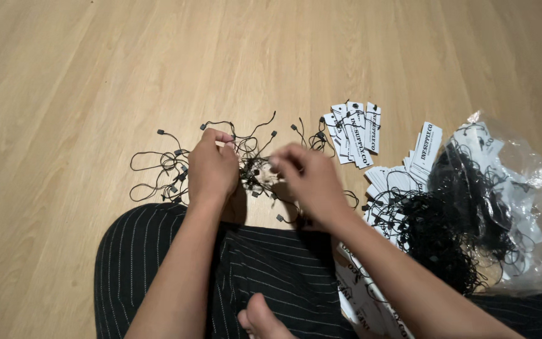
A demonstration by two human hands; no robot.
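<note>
Black strings (246, 164) pinched by both hands; white tags (354, 133) beside.

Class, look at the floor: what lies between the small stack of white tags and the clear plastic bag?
In the head view, another pile of white tags with black strings lies between the small stack and the bag.

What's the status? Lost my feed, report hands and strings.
Left hand and right hand pinch a string from the loose black strings. White tags aside. Nothing blocking.
</note>
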